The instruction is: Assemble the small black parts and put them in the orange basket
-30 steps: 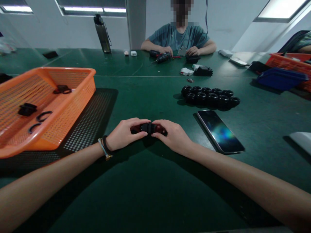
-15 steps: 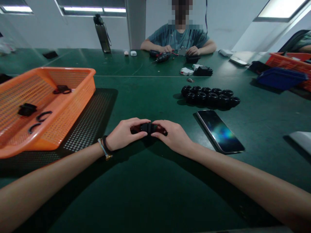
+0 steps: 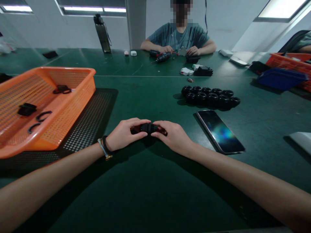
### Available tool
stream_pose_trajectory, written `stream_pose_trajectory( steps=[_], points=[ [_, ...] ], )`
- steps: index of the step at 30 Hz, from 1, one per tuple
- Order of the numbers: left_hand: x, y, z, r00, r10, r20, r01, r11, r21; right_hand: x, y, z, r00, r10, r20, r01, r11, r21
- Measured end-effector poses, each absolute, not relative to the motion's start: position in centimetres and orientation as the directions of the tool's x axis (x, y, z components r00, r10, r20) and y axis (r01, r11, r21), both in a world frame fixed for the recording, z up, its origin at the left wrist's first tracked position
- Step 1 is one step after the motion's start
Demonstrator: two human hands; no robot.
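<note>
We see a small black part (image 3: 146, 127) at the centre of the frame, low over the green table (image 3: 145, 187), pinched between our two hands. Our left hand (image 3: 121, 135) has its thumb and fingers closed narrowly on the left side of it, and our right hand (image 3: 177, 136) grips it from the right in the same way, the fingertips of both nearly meeting; we cannot tell its full shape, since our fingers cover much of it. Two bands (image 3: 106, 147) circle our left wrist. At the left of the frame we have an orange basket (image 3: 75, 115) with a black piece (image 3: 27, 109) and dark rings (image 3: 44, 113) inside. Right of centre, a phone (image 3: 220, 131) lies on the table, and just above it in the frame sits a cluster of glossy black round pieces (image 3: 211, 97). At top centre we face a co-worker (image 3: 184, 37) seated across the table, forearms on its edge, with a power drill (image 3: 163, 57) near the hands. A dark bottle (image 3: 103, 35) stands in the upper left.
</note>
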State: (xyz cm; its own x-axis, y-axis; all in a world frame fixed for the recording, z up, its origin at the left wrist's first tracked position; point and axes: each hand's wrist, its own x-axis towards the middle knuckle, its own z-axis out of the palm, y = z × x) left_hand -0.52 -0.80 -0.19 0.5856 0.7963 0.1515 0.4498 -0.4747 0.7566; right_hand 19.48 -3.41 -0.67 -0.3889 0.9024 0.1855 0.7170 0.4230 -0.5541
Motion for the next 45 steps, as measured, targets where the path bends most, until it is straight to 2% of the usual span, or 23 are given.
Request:
stream_pose_trajectory(
  steps=[17,30,45],
  points=[
    [-0.54,-0.79,-0.31,0.596,0.787,0.160,0.424,-0.478,0.769,19.32,-3.33,-0.61,-0.395,0.906,0.154,0.739,0.413,-0.533],
    [-0.52,-0.81,-0.19,0.593,0.792,0.148,0.436,-0.470,0.768,19.67,-3.58,-1.07,-0.391,0.883,0.260,0.657,0.466,-0.593],
    [-0.50,-0.71,-0.21,0.589,0.794,0.151,0.461,-0.484,0.744,19.55,-3.49,-0.81,-0.374,0.898,0.231,0.674,0.435,-0.597]
  ],
)
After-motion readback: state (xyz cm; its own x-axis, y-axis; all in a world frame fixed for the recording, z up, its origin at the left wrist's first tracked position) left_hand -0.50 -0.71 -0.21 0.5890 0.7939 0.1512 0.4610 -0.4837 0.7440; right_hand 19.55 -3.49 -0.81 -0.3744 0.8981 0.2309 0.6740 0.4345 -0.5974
